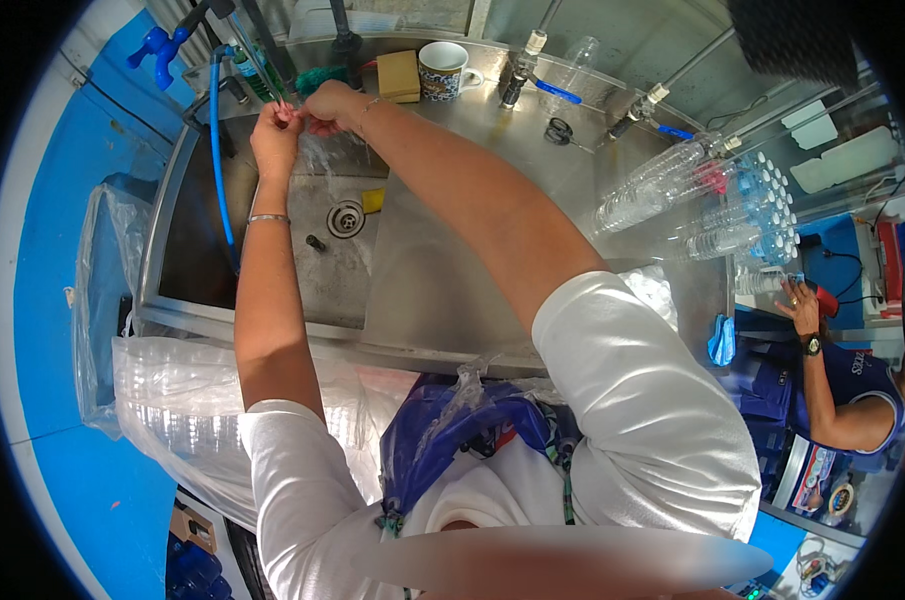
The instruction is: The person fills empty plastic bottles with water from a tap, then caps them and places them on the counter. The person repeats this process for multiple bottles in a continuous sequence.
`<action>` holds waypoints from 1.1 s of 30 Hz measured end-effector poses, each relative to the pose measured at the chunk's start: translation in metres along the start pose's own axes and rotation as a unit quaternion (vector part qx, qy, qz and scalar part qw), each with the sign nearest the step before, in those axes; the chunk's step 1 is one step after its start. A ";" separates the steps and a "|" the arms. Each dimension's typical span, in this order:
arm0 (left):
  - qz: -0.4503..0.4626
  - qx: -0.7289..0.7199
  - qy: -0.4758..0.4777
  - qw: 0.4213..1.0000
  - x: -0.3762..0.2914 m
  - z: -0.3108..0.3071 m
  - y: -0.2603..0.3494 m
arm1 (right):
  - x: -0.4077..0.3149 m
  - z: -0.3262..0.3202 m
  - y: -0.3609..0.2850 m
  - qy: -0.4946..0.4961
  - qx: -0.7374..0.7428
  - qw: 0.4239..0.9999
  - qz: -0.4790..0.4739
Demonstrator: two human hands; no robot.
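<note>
My left hand [278, 135] and my right hand [331, 109] meet beneath a thin metal spout at the back of a stainless steel sink [325, 292]. Water splashes below them into the basin. The fingers are bent and close together; whether they hold something small cannot be made out. Behind them stand a green-labelled bottle [251, 71] and a green scrubber [321, 77]. Down in the basin are a round drain strainer [346, 218], a yellow sponge [373, 199] and a small dark fitting [316, 243]. A blue hose [215, 150] runs down at the left.
A patterned mug [443, 71], brown sponges [398, 76], black-handled scissors [559, 132] and blue-levered valves [557, 91] line the back. Clear plastic bottles [647, 187] stand right. A co-worker [850, 405] is at far right, one hand by a bottle. Plastic-wrapped bottles [189, 405] lie below the sink's front edge.
</note>
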State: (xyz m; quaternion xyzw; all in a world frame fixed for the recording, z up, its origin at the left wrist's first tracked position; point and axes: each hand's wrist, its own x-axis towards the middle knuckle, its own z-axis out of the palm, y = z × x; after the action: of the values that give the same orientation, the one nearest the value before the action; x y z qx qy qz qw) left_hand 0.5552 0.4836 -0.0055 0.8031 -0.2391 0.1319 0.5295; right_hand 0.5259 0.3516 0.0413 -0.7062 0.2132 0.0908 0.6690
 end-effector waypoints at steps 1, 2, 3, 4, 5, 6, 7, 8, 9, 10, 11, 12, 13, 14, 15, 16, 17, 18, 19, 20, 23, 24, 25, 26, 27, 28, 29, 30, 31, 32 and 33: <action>-0.020 -0.025 -0.003 0.999 0.002 0.000 -0.004 | 0.000 0.001 0.000 -0.002 0.013 1.000 -0.004; -0.041 -0.050 -0.007 0.998 0.003 0.000 -0.007 | 0.000 0.002 0.000 -0.010 0.021 1.000 -0.006; -0.040 -0.080 -0.008 0.996 0.004 0.001 -0.010 | 0.000 0.002 0.000 -0.017 0.028 0.999 -0.008; -0.039 -0.110 -0.009 0.993 0.005 0.001 -0.013 | 0.000 0.003 0.000 -0.012 0.029 0.999 -0.006; -0.038 -0.141 -0.010 0.989 0.006 0.002 -0.016 | 0.001 0.003 0.000 -0.035 0.056 0.998 -0.012; -0.041 -0.185 -0.009 0.982 0.006 0.003 -0.018 | 0.001 0.003 0.001 -0.046 0.077 0.996 -0.014; -0.045 -0.229 -0.008 0.972 0.006 0.004 -0.019 | 0.001 0.002 0.001 -0.044 0.093 0.995 -0.010; -0.057 -0.271 -0.009 0.961 0.005 0.004 -0.020 | 0.001 0.002 0.002 -0.051 0.085 0.995 -0.027; -0.052 -0.277 -0.009 0.960 0.005 0.005 -0.021 | 0.001 0.001 0.003 -0.044 0.073 0.996 -0.039; -0.056 -0.281 -0.012 0.958 0.005 0.005 -0.022 | 0.000 0.001 0.004 -0.038 0.059 0.996 -0.054; -0.060 -0.285 -0.016 0.957 0.005 0.004 -0.022 | 0.000 0.000 0.004 -0.027 0.060 0.996 -0.062; -0.058 -0.295 -0.018 0.953 0.005 0.004 -0.023 | 0.000 0.000 0.005 -0.017 0.059 0.996 -0.072; -0.056 -0.305 -0.021 0.950 0.005 0.004 -0.022 | 0.000 -0.001 0.005 0.006 0.051 0.996 -0.075; -0.057 -0.313 -0.023 0.948 0.006 0.003 -0.021 | -0.001 -0.001 0.005 -0.004 0.052 0.996 -0.079; -0.051 -0.279 -0.017 0.959 0.006 0.002 -0.019 | -0.001 -0.001 0.004 -0.002 0.047 0.996 -0.074; -0.049 -0.243 -0.012 0.969 0.006 0.002 -0.017 | -0.001 -0.001 0.004 0.006 0.037 0.998 -0.060; -0.062 -0.199 -0.005 0.978 0.006 0.001 -0.013 | -0.001 -0.002 0.003 -0.002 0.031 0.998 -0.062; -0.023 -0.141 -0.003 0.990 0.006 0.000 -0.008 | -0.001 -0.002 0.002 -0.004 0.020 0.998 -0.054; 0.000 -0.076 -0.001 0.997 0.005 -0.001 -0.003 | -0.001 -0.003 0.001 -0.001 0.003 0.999 -0.040; -0.003 0.003 -0.003 1.000 0.003 -0.002 0.003 | 0.000 -0.004 0.000 -0.007 -0.013 0.999 -0.041; 0.096 0.066 0.012 0.993 -0.004 -0.006 0.020 | -0.001 -0.007 -0.003 -0.011 -0.065 0.997 -0.037; 0.099 0.076 0.005 0.992 -0.005 -0.008 0.025 | -0.002 -0.007 -0.004 -0.015 -0.075 0.996 -0.042; 0.117 0.081 0.000 0.990 -0.005 -0.009 0.028 | -0.003 -0.008 -0.004 -0.019 -0.084 0.995 -0.047; 0.158 0.076 -0.005 0.985 -0.005 -0.009 0.029 | -0.005 -0.009 -0.005 -0.029 -0.083 0.995 -0.050; 0.122 0.093 -0.018 0.988 -0.004 -0.009 0.029 | -0.007 -0.009 -0.006 -0.037 -0.081 0.995 -0.052; 0.110 0.100 -0.032 0.988 -0.002 -0.008 0.029 | -0.011 -0.010 -0.006 -0.036 -0.089 0.994 -0.042; 0.099 0.108 -0.038 0.988 0.001 -0.007 0.028 | -0.017 -0.013 -0.004 -0.050 -0.070 0.995 -0.051; 0.043 0.106 -0.080 0.990 0.003 -0.005 0.027 | -0.024 -0.015 -0.002 -0.057 -0.061 0.995 -0.049; 0.025 0.140 -0.120 0.982 0.004 -0.003 0.026 | -0.033 -0.016 0.000 -0.057 -0.056 0.996 -0.044; 0.005 0.176 -0.147 0.973 0.005 0.000 0.028 | -0.047 -0.023 0.008 -0.091 -0.013 0.992 -0.082; -0.033 0.214 -0.188 0.958 0.004 0.005 0.031 | -0.065 -0.034 0.019 -0.104 0.020 0.987 -0.122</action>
State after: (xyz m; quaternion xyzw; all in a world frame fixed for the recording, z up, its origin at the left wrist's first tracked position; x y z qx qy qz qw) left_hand 0.5423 0.4684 0.0185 0.9154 -0.2733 0.0092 0.2953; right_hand 0.4546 0.3298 0.0543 -0.6999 0.0566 0.0767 0.7078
